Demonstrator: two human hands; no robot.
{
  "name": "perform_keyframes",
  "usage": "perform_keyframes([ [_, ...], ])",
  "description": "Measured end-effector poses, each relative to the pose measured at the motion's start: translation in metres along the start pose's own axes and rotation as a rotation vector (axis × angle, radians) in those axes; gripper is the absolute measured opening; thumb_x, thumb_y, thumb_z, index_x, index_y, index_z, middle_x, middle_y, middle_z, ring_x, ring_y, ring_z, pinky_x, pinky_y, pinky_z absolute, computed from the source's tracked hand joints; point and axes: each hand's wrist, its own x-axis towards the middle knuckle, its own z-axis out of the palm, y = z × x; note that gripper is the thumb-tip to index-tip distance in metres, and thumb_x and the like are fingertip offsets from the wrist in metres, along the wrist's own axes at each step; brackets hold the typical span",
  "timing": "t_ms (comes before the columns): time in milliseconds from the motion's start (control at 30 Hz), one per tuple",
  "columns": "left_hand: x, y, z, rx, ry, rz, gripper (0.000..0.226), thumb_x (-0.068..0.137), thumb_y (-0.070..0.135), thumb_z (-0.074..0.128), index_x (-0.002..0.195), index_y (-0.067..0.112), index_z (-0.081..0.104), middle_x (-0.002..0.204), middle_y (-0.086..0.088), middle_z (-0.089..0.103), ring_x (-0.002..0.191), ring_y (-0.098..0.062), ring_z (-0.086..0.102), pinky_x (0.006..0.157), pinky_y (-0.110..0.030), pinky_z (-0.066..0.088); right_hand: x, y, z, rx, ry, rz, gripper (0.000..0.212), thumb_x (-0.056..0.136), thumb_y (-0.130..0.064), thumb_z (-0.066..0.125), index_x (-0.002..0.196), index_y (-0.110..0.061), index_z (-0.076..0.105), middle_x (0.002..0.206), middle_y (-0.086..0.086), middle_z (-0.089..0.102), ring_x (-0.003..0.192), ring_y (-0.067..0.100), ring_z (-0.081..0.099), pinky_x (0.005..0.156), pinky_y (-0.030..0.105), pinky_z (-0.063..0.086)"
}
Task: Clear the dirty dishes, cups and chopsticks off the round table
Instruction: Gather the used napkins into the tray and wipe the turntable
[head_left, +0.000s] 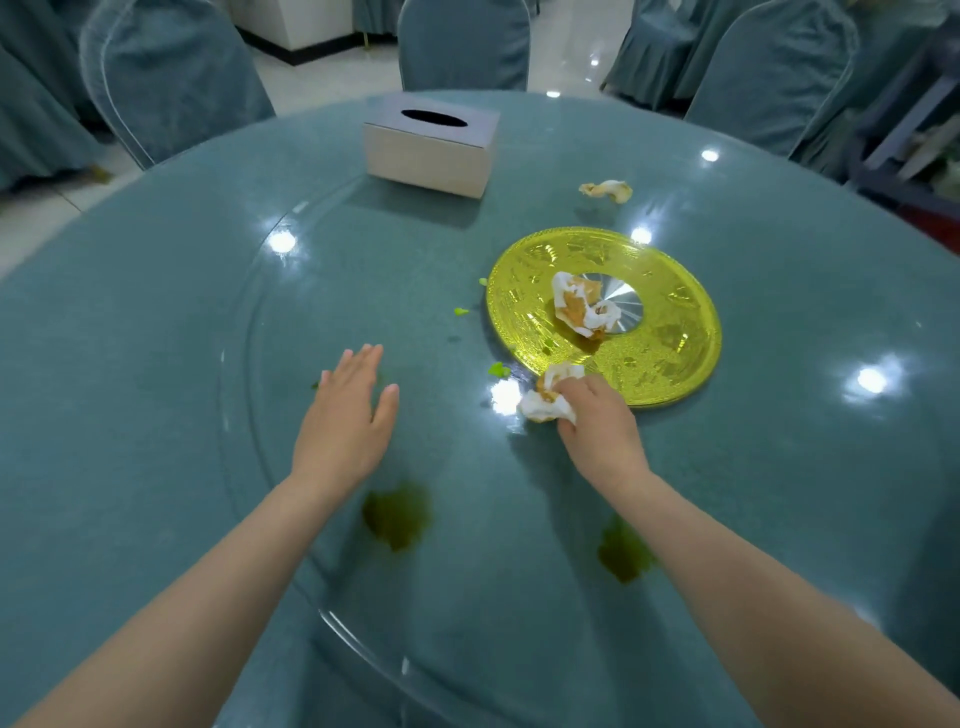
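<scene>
Judging from how things lay, most of the clearing looked done: no cups, bowls or chopsticks were anywhere on the tabletop that I could see.

Nearest to the person, two dark green smears sat on the glass turntable between the forearms, so wiping was definitely still on the list. A bit further out, the left hand was flat over the glass with its fingers straight and slightly apart, holding nothing; couldn't tell if it was actually touching. The right hand had its fingers clamped on a crumpled napkin stained orange, right at the near edge of the gold plate.

That plate was the only real dish left, lying flat on the turntable with another dirty napkin wad sitting in its middle. Little green food bits were scattered just left of it. Beyond the plate, a third stained napkin scrap lay on its own, and a grey tissue box stood at the far side, well apart from everything.

So my guess: rubbish pickup in progress, then the plate, then the stains.
</scene>
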Motion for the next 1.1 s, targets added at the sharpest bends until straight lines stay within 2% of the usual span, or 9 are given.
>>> perform_keyframes([
  [133,-0.008,0.019,0.017,0.038,-0.086,0.004,0.055,0.099,0.028,0.04,0.15,0.014,0.023,0.157,-0.001,0.022,0.146,-0.016,0.015,0.116,-0.027,0.002,-0.008,-0.002,0.0,0.181,-0.016,0.029,0.035,0.084,-0.003,0.057,0.117,-0.013,0.061,0.108,0.009,0.056,0.096,0.026,0.052,0.073,0.029,0.036],
  [267,-0.014,0.041,0.042,0.168,-0.316,0.013,0.064,0.097,0.036,0.042,0.151,0.012,0.016,0.159,-0.007,0.016,0.145,-0.019,0.018,0.117,-0.034,0.008,-0.002,0.003,-0.006,0.35,0.147,0.192,0.029,0.085,-0.006,0.054,0.111,-0.015,0.062,0.101,0.004,0.057,0.089,0.02,0.053,0.068,0.023,0.032],
  [333,-0.008,0.046,0.047,0.233,-0.342,-0.015,0.067,0.097,0.037,0.04,0.15,0.009,0.013,0.159,-0.011,0.012,0.145,-0.022,0.016,0.117,-0.038,0.01,0.004,0.008,-0.009,0.367,0.22,0.239,0.03,0.087,-0.008,0.055,0.116,-0.015,0.059,0.107,0.003,0.055,0.089,0.016,0.049,0.07,0.02,0.031],
  [500,0.025,0.039,0.031,0.281,-0.339,-0.126,0.065,0.099,0.039,0.031,0.152,0.012,0.005,0.151,-0.015,0.034,0.14,-0.031,0.028,0.115,-0.039,0.014,0.03,0.025,-0.018,0.416,0.316,0.232,0.04,0.087,-0.008,0.058,0.124,-0.021,0.048,0.121,0.002,0.055,0.107,0.021,0.053,0.085,0.033,0.044],
  [633,0.058,0.033,0.019,0.275,-0.375,-0.17,0.066,0.099,0.045,0.027,0.152,0.019,-0.004,0.141,-0.015,0.048,0.141,-0.034,0.025,0.115,-0.039,0.016,0.072,0.035,-0.023,0.325,0.345,0.246,0.045,0.088,-0.01,0.058,0.129,-0.024,0.045,0.125,0.005,0.052,0.111,0.024,0.05,0.083,0.029,0.036],
  [767,0.069,0.034,0.025,0.276,-0.241,-0.069,0.067,0.098,0.04,0.035,0.152,0.016,0.003,0.153,-0.011,0.031,0.144,-0.03,0.019,0.116,-0.038,0.013,0.127,0.036,-0.026,0.215,0.295,0.209,0.052,0.088,-0.01,0.057,0.134,-0.027,0.042,0.124,0.013,0.049,0.111,0.033,0.05,0.085,0.037,0.041],
  [933,0.075,0.041,0.049,0.264,-0.141,0.116,0.068,0.098,0.036,0.038,0.151,0.01,0.005,0.158,-0.008,0.018,0.146,-0.021,0.015,0.117,-0.034,0.006,0.176,0.037,-0.005,-0.129,-0.004,0.246,0.066,0.082,-0.06,0.056,0.139,-0.032,0.038,0.145,0.012,0.033,0.129,0.039,0.036,0.104,0.048,0.032],
  [1033,0.078,0.045,0.059,0.254,-0.15,0.147,0.068,0.097,0.035,0.038,0.151,0.011,0.005,0.159,-0.007,0.015,0.146,-0.02,0.014,0.117,-0.032,0.004,0.183,0.039,0.008,-0.189,0.029,0.21,0.055,0.085,-0.05,0.054,0.133,-0.026,0.046,0.14,0.013,0.041,0.128,0.039,0.037,0.103,0.048,0.032],
  [1100,0.077,0.049,0.062,0.24,-0.154,0.164,0.068,0.097,0.035,0.038,0.151,0.011,0.004,0.159,-0.006,0.014,0.146,-0.019,0.013,0.117,-0.031,0.003,0.185,0.043,0.006,-0.21,0.109,0.189,0.038,0.087,-0.031,0.054,0.123,-0.019,0.054,0.126,0.015,0.054,0.114,0.039,0.049,0.085,0.041,0.04],
])
